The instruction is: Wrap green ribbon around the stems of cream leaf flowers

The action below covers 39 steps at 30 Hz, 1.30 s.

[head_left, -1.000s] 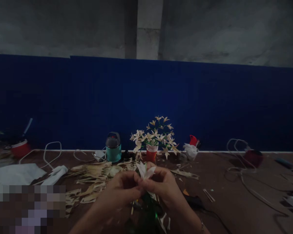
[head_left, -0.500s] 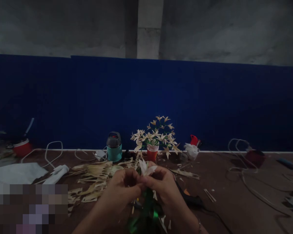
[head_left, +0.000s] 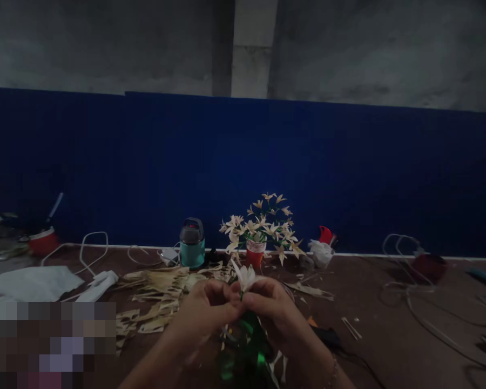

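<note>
Since the earlier frame the flower (head_left: 245,276) has been carried slightly right and lower, and the fingertips have been drawn closer about its base. At far left a red pot (head_left: 43,241) is seen against the blue wall (head_left: 348,173), with a white sheet (head_left: 32,283) and a white cable (head_left: 89,249) nearer on the brown table (head_left: 389,335). A heap of pale husk strips (head_left: 162,294) is spread to the left of the hands. The left hand (head_left: 204,316) is closed narrowly on the flower's base from the left. The pale flower is held upright between both hands, above the table, and green tape (head_left: 249,346) is seen hanging below it. The right hand (head_left: 273,310) is pinched on the same base from the right, its fingertips touching those of the left. Behind the hands a teal flask (head_left: 191,244) is stood beside a red cup (head_left: 255,253) filled with finished flowers (head_left: 263,224). Further right lie a white bag (head_left: 321,252), thin sticks (head_left: 351,328) and looped wires (head_left: 405,270).
</note>
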### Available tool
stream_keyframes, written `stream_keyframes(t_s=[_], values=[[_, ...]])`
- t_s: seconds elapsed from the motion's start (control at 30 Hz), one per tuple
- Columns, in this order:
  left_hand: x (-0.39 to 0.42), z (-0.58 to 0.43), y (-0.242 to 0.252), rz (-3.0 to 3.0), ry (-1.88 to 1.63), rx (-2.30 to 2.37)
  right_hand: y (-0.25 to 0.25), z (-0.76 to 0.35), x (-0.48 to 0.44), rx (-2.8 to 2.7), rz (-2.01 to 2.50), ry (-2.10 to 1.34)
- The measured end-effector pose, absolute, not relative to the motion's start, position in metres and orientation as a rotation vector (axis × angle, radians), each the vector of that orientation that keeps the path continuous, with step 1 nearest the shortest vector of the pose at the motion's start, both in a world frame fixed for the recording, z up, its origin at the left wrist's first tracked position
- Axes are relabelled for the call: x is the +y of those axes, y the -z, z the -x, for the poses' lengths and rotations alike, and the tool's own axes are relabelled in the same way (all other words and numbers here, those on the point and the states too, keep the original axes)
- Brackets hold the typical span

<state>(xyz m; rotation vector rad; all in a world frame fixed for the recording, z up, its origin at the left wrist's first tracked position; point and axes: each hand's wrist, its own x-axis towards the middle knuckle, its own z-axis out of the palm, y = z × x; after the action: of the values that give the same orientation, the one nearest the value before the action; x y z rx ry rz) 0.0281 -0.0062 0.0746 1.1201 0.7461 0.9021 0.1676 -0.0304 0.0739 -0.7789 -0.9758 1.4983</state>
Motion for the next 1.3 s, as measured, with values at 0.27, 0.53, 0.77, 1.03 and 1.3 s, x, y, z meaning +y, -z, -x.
stream_keyframes(t_s=[0.27,0.53,0.77,1.03,1.3], values=[[-0.005,-0.029,-0.072,-1.052,-0.849,0.596,-0.073,-0.173,-0.028,-0.976,0.676,-1.518],[-0.004,-0.029,-0.069,-1.185,-0.887,0.781,-0.073,-0.168,-0.028,-0.962,0.765,-1.412],[-0.006,-0.031,-0.071,-1.314,-0.893,0.865,-0.077,-0.165,-0.031,-0.961,0.741,-1.381],[-0.006,-0.032,-0.077,-1.267,-0.948,0.911,-0.076,-0.165,-0.028,-0.948,0.798,-1.365],[-0.003,-0.028,-0.083,-1.068,-1.079,0.831,-0.080,-0.171,-0.026,-1.018,0.882,-1.489]])
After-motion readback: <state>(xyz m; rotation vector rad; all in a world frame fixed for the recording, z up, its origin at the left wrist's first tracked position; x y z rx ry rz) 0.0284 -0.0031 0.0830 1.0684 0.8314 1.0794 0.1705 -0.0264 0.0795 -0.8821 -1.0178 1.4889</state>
